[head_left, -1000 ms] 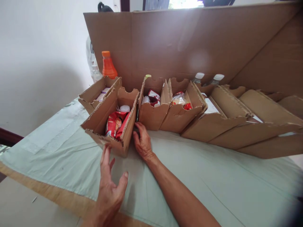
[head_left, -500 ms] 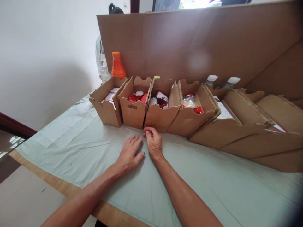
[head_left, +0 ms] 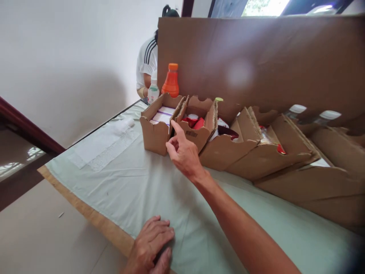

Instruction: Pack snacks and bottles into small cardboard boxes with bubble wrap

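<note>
My right hand point(head_left: 185, 154) is raised in front of the cardboard bins. Its index finger reaches toward the near right corner of the leftmost bin point(head_left: 155, 139), the thumb stands apart, and the other fingers are curled with nothing visible in them. Whether the fingertip touches the cardboard I cannot tell. Inside that bin lie white boxes with purple edges point(head_left: 164, 115). Close to the table's front edge, my left hand point(head_left: 152, 243) rests palm down on the pale green cloth point(head_left: 122, 194), fingers loosely stretched. The second bin point(head_left: 196, 139), partly behind my right hand, holds red packets point(head_left: 196, 122).
More open cardboard bins point(head_left: 239, 152) run to the right. Behind them stand a tall cardboard panel point(head_left: 256, 57), an orange bottle point(head_left: 171, 82) and several clear bottles. A sheet of bubble wrap point(head_left: 110, 146) lies at the left. Beyond the panel sits a person in a white shirt point(head_left: 147, 57).
My right hand has lifted and moved forward to the leftmost bin. My left hand has drawn back toward the table's front edge. The view has turned left.
</note>
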`<state>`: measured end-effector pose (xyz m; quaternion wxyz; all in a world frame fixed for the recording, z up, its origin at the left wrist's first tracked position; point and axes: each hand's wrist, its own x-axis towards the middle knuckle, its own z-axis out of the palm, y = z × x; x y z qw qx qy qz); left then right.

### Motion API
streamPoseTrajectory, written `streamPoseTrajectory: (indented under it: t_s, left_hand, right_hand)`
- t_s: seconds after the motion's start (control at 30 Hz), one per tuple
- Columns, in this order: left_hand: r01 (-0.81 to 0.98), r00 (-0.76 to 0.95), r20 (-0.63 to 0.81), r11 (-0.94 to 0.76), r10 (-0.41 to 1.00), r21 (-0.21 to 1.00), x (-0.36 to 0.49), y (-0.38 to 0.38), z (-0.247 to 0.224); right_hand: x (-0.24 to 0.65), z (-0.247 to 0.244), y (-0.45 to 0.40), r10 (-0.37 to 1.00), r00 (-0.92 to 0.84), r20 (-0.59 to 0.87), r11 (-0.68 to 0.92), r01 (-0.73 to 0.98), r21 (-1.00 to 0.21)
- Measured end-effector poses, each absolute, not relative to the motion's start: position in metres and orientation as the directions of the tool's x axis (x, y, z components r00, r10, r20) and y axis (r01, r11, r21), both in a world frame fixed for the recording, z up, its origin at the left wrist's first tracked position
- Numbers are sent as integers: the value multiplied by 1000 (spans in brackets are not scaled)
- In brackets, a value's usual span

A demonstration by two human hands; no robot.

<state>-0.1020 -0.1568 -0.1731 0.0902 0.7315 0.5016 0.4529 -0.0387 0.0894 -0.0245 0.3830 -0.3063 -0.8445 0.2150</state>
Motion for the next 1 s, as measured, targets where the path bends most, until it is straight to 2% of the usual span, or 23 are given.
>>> streamPoseTrajectory:
  t_s: [0.13,0.2,0.33,0.5,0.6,0.7,0.8,0.87,0.93,1.0]
  left_hand:
    - [590,-6,569,-457,822,666,-96,-152,-166]
    - [577,-67,602,-461,796,674,-93,-152,-162]
    - [574,-303,630,-391,715,719,-85,-161,-159]
    - [469,-616,434,-137,658,872,-103,-177,-140]
    - [374,-730,332,-58,598,926,-137,-180,-125]
    - [277,-741,262,-75,618,958,-166,-175,-114]
    - [171,-662,186,-95,726,981,-172,-168,-107]
    - [108,-588,108,-54,801,993,-165,-165,-107]
    - [81,-506,21,24,862,996,-154,-165,-110]
    - [102,-439,-33,87,898,991,-144,-166,-115]
  right_hand:
    - [-74,3,114,731,-522,439,682,575,-452]
    - [-82,7,115,732,-513,448,679,597,-427]
    - [-77,4,89,668,-587,457,744,512,-429]
    - [-22,10,28,550,-700,455,816,336,-470]
    - [38,19,1,573,-720,392,774,318,-548]
    - [107,19,-8,732,-590,341,641,425,-640]
    - [171,5,-11,914,-252,317,404,524,-750]
    - [202,-12,-19,964,-108,243,264,490,-831]
    - [218,-31,-34,972,-159,175,229,446,-865]
    - [216,-50,-53,939,-313,141,277,449,-850]
